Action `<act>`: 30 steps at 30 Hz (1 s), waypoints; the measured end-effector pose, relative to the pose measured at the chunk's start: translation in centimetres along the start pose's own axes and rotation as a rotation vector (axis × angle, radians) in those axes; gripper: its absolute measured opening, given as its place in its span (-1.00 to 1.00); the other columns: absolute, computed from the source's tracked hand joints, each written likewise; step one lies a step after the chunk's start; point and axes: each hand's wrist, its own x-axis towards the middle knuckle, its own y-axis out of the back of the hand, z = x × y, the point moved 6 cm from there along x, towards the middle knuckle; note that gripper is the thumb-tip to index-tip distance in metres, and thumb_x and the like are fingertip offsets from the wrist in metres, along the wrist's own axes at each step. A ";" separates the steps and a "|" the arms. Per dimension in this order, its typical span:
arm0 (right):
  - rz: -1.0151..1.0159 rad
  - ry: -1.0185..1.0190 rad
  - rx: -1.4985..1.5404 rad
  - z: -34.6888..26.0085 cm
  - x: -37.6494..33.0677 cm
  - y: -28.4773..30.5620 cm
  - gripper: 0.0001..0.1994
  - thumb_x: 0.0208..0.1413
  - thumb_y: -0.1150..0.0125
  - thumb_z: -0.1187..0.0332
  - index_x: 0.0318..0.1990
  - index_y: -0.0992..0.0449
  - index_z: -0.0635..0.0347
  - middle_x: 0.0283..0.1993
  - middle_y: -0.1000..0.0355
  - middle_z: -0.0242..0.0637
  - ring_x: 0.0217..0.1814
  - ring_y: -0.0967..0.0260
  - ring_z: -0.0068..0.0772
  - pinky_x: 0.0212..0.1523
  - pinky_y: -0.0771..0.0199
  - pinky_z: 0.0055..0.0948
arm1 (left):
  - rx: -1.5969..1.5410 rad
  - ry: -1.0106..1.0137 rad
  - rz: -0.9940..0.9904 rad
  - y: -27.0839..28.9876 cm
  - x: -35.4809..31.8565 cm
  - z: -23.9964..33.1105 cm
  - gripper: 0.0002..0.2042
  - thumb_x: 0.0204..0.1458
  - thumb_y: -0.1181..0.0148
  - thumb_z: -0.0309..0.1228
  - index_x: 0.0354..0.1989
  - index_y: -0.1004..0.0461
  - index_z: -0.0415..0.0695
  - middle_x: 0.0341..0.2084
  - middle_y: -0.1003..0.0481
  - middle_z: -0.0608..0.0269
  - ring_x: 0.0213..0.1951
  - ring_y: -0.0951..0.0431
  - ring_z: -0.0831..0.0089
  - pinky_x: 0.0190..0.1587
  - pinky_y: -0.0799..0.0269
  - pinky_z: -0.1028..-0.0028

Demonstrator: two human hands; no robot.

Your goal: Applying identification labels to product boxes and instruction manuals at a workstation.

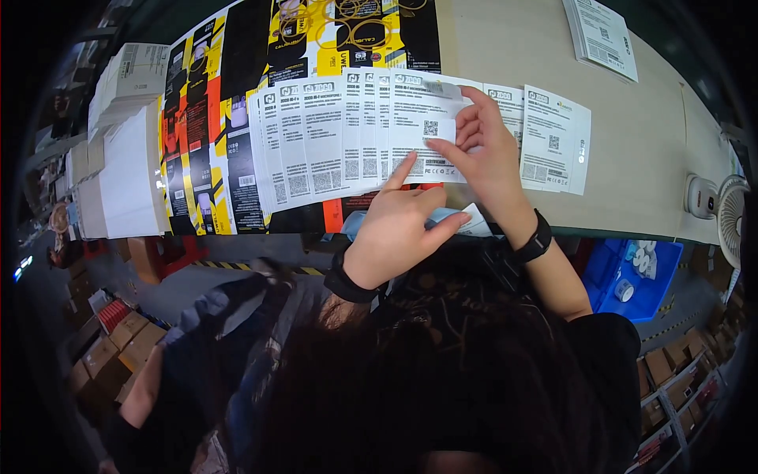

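Note:
A fanned row of white printed leaflets (pixel 325 158) overlaps across the work surface in front of me. My right hand (pixel 488 150) curls round the right edge of one leaflet (pixel 407 118), thumb on its front and forefinger at its upper right corner. Pointing upward, the forefinger of my left hand (pixel 407 225) touches the lower part of that leaflet; the thumb stretches right and the other fingers bend. Beside that thumb is a small white paper piece (pixel 478 223), partly hidden. More leaflets (pixel 555 142) lie to the right of my right hand.
Black, yellow and red printed sheets (pixel 209 118) cover the table's left part, with rubber bands (pixel 351 28) on top. White paper stacks (pixel 130 79) stand far left; a leaflet pile (pixel 602 39) lies far right. A fan (pixel 730 213) and blue bin (pixel 639 280) are right. Another person's arm (pixel 146 387) shows lower left.

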 end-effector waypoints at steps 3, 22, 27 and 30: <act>0.101 0.082 -0.229 -0.6 0.1 1.0 -0.30 -0.25 -0.40 0.45 0.11 -0.17 0.20 -0.31 -0.20 -0.37 -0.50 -0.19 -0.67 -0.47 -0.29 -0.68 | -0.008 0.017 -0.013 0.1 0.1 0.0 -0.77 -0.05 -0.15 -0.26 -0.53 -0.44 -0.19 -0.79 -0.37 0.16 -0.60 -0.42 0.19 0.24 0.01 0.24; -0.274 0.645 -0.451 -6.0 -1.9 -2.2 -0.39 -0.09 -0.21 0.34 0.17 -0.17 0.12 0.13 -0.22 -0.16 0.20 -0.13 -0.25 0.22 0.00 -0.21 | 0.213 -0.162 0.189 1.5 -2.8 1.0 -0.77 -0.09 -0.19 -0.29 -0.60 -0.38 -0.18 -0.77 -0.38 0.17 -0.60 -0.45 0.26 0.24 0.02 0.18; -0.400 0.583 -0.584 -4.7 -2.4 -2.0 -0.41 -0.03 -0.14 0.23 0.19 -0.15 0.12 0.17 -0.21 -0.21 0.28 -0.05 -0.24 0.32 0.22 -0.06 | 0.244 -0.111 0.152 0.9 -3.1 0.1 -0.76 -0.10 -0.19 -0.29 -0.62 -0.37 -0.18 -0.79 -0.35 0.18 -0.61 -0.44 0.26 0.24 0.00 0.18; -0.392 0.521 -0.616 -3.7 -2.9 -0.3 -0.41 -0.03 -0.14 0.26 0.20 -0.14 0.12 0.18 -0.20 -0.20 0.28 -0.05 -0.23 0.33 0.27 -0.06 | 0.219 -0.079 0.131 0.8 -3.0 0.1 -0.76 -0.10 -0.19 -0.29 -0.63 -0.36 -0.19 -0.80 -0.34 0.19 -0.62 -0.43 0.26 0.23 -0.01 0.18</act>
